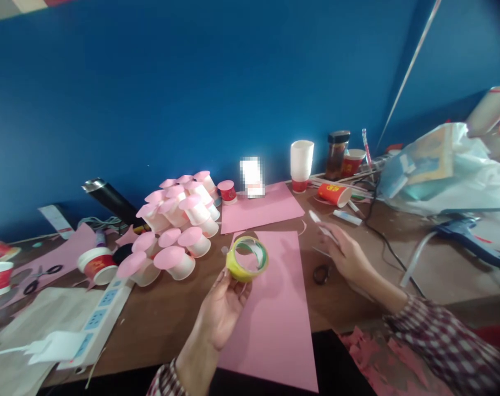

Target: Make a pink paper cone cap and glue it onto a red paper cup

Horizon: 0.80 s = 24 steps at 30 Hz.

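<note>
My left hand (223,305) is closed on a roll of yellow tape (235,269), held up over a long pink paper sheet (274,324). Between the fingers of my right hand (349,256) is a slim white pen (322,224), its tip pointing up and left. Just below that hand, a pair of scissors with dark handles (322,273) lies on the brown table, its blades partly hidden. A second pink sheet (270,209) lies farther back.
Left of the tape, several white paper cups (186,268) with pink paper discs are grouped. A power strip (95,319) lies at front left. Stacked cups (302,159) stand by the blue wall. A blue glue gun (476,239) and plastic bag (448,170) are at right.
</note>
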Available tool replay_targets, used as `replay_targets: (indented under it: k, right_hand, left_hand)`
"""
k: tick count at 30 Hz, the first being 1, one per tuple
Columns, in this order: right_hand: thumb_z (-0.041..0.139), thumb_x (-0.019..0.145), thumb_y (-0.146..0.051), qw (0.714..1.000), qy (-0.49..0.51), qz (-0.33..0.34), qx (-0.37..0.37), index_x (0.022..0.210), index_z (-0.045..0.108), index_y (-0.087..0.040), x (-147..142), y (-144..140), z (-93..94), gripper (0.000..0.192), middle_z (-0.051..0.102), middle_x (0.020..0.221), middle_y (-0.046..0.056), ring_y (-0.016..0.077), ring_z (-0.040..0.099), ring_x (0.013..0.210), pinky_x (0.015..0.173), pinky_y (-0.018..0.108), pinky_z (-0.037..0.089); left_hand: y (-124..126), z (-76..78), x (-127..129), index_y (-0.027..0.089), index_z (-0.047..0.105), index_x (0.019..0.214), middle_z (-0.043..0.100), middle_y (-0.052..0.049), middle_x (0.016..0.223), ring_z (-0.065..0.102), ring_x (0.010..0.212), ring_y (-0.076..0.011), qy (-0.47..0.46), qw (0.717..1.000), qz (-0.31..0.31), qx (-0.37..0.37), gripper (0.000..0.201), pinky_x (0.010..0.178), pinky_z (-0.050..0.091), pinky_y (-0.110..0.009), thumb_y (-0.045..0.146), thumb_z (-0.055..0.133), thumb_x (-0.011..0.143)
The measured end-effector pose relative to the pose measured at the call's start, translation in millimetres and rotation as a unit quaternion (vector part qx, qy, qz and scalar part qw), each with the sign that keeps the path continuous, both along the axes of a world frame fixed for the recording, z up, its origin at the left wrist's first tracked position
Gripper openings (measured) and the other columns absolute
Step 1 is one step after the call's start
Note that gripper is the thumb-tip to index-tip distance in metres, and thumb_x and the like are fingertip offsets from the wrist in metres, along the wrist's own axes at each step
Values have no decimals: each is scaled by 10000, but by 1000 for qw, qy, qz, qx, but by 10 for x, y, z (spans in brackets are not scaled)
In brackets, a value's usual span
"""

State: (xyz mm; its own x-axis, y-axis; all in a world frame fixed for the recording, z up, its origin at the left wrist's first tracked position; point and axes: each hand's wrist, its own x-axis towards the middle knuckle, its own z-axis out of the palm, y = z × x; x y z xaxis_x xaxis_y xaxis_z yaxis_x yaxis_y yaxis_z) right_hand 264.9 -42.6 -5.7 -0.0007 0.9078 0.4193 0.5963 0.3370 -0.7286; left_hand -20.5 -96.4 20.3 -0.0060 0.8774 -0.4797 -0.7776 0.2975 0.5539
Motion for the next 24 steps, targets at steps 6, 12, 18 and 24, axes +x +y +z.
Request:
replay_targets:
  k: [6,12,18,24]
  right_hand:
    - [425,817,-201,988,-153,-25,1,1289,480,-230,320,58,-77,476,615,1216,91,270,602,1071,871,426,496]
    - [463,816,-314,996,-47,-71,-23,992,584,-206,405,50,-99,240,688,901,82,242,649,805,698,365,523]
    - [529,813,-391,989,116,-22,-88,903,559,-191,-48,-152,283,222,555,657,-13,136,519,561,491,232,436]
    - [707,702,-394,991,92,51,-86,870,560,-197,-389,-255,412,298,603,698,-13,145,556,611,541,229,456]
  left_hand:
    - [-5,12,160,187,621,880,656,-33,846,634,771,-139,-52,998,-38,-4,86,760,538,-318,140,557,846]
    - [-3,49,254,192,633,928,670,-39,897,640,803,-149,-70,996,-56,-5,123,762,527,-315,140,564,840]
    - [-73,56,416,177,625,871,668,-42,900,634,799,-157,-60,996,-70,-10,71,747,515,-320,139,594,820]
    - [-211,56,633,171,625,869,663,-47,897,629,781,-157,-60,993,-98,-22,62,741,514,-326,154,612,811]
